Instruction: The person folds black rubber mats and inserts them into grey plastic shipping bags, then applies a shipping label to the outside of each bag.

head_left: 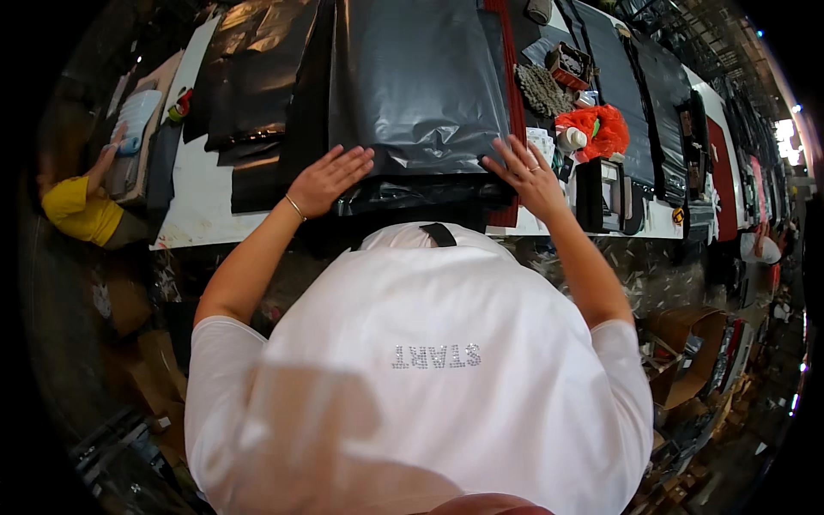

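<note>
A large grey plastic mailer bag [416,81] lies flat on the white table [202,193] in front of me, on top of a stack of black bags [421,197]. My left hand [329,178] rests palm down on the near left corner of the stack, fingers spread, a thin bracelet on the wrist. My right hand [525,172] presses on the near right corner of the grey bag, fingers apart, a ring on one finger. Neither hand grips anything.
More black bags [249,86] lie to the left. On the right are an orange-red bundle [601,129], a white bottle [571,137], a small box [571,64] and a dark device [605,193]. A person in a yellow sleeve [81,210] works at far left. Cardboard boxes [687,352] sit on the floor.
</note>
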Demonstrator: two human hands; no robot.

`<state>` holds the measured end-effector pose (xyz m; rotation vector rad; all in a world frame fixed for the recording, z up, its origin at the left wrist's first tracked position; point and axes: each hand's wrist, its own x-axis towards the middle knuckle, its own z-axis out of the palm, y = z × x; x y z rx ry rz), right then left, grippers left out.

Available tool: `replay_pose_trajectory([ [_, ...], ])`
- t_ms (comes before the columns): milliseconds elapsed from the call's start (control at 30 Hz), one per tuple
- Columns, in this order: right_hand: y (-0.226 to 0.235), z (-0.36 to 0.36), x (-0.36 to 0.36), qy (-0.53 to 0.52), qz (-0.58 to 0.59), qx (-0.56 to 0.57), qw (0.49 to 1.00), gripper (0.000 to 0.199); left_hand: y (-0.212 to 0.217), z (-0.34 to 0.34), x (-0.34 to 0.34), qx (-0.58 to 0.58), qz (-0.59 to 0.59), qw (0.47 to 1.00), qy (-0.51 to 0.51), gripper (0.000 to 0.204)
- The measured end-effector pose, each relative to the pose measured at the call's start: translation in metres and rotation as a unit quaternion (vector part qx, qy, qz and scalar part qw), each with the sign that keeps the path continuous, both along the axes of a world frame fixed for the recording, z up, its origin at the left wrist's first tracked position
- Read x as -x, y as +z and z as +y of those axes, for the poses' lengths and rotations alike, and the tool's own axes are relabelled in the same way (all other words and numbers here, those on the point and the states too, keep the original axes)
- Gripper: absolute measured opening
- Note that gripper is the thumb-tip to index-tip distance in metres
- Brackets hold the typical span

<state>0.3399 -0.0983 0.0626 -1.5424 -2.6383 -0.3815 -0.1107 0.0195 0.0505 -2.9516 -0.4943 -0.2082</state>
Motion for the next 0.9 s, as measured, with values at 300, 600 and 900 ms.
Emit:
replay_pose_trajectory([
  [300,-0.027,0.038,-0.005,-0.178,0.398,0.179,0.882,0.019,-0.033,-0.009,-0.012,0.253,-0.305,0.870,0.294,0.034],
  [600,-0.055,0.112,-0.023,-0.382,0.534,0.267,0.706,0.053,-0.058,0.043,-0.058,0.238,-0.393,0.695,0.554,0.055],
  [900,-0.005,0.088,0.100,0.071,0.185,0.102,0.975,0.076,-0.008,0.039,-0.076,0.037,-0.419,0.771,0.478,0.062],
])
